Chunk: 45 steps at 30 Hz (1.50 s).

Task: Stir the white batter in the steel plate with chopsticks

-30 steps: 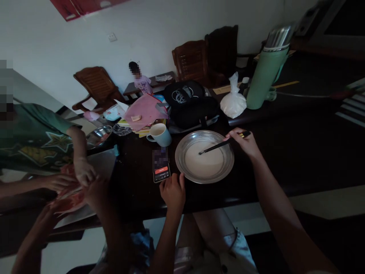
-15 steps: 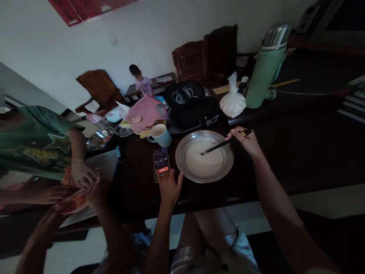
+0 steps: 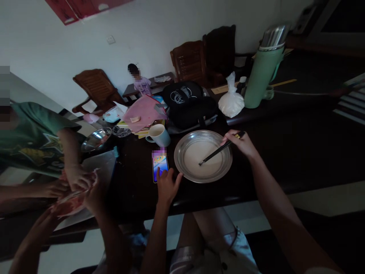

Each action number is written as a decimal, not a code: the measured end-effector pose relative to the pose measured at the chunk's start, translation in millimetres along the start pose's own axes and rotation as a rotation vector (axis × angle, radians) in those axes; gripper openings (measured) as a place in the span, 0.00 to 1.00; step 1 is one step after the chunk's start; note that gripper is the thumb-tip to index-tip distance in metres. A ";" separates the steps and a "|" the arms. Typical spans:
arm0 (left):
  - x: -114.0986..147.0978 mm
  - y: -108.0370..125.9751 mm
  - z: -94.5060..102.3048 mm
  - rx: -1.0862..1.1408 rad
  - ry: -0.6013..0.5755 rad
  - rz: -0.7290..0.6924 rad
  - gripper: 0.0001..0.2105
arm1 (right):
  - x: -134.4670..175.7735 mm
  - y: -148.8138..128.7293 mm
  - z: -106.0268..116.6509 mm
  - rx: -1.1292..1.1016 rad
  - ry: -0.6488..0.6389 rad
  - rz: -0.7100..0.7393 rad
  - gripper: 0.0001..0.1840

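Note:
My right hand point(image 3: 238, 144) grips a pair of black chopsticks point(image 3: 214, 153) with gold bands near the top. Their lower tips dip into a pale, milky batter point(image 3: 196, 160) inside a wide metal bowl point(image 3: 178, 167). My left hand point(image 3: 167, 185) is open, fingers spread, over the lower part of a phone point(image 3: 160, 163); its index finger is at the lit blue screen. The left thumb points toward the bowl's rim. Behind the phone stands a light blue mug point(image 3: 162, 139).
On the left, other people's hands point(image 3: 81, 180) handle raw meat point(image 3: 68, 205) on a cutting board point(image 3: 107, 167), near a metal bowl point(image 3: 97, 140). Toward the back are a black case point(image 3: 194, 108), a tied bag of white powder point(image 3: 231, 103) and a green thermos point(image 3: 261, 76).
The phone screen has switched from a dark timer to a bright blue home screen. My right hand and the chopsticks have shifted slightly left, the tips lower in the bowl.

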<state>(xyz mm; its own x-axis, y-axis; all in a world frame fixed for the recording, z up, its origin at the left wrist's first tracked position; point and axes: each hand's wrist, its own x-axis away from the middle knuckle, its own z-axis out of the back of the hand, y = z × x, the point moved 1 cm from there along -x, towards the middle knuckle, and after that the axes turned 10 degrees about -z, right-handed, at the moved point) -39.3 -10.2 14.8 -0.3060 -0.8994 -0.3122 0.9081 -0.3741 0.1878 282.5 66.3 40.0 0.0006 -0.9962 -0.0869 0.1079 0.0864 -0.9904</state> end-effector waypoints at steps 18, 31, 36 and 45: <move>-34.1 -28.5 18.6 0.037 -0.176 -0.054 0.24 | -0.4 -1.1 5.0 0.039 0.130 0.062 0.18; -33.3 -29.3 15.5 0.060 -0.217 -0.066 0.23 | -3.7 3.3 6.4 -0.029 0.131 0.041 0.18; -41.6 -37.5 14.7 0.079 -0.244 -0.106 0.23 | -2.0 1.6 -1.8 -0.007 -0.034 0.027 0.19; -52.9 -45.2 19.9 0.071 -0.318 -0.125 0.24 | 0.3 -2.7 1.7 -0.020 0.052 0.015 0.18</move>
<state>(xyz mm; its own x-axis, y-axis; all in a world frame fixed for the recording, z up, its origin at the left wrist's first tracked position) -69.8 49.8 41.4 -0.4972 -0.8670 -0.0328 0.8394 -0.4903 0.2344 283.9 65.7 42.8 -0.0492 -0.9930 -0.1071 0.0882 0.1025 -0.9908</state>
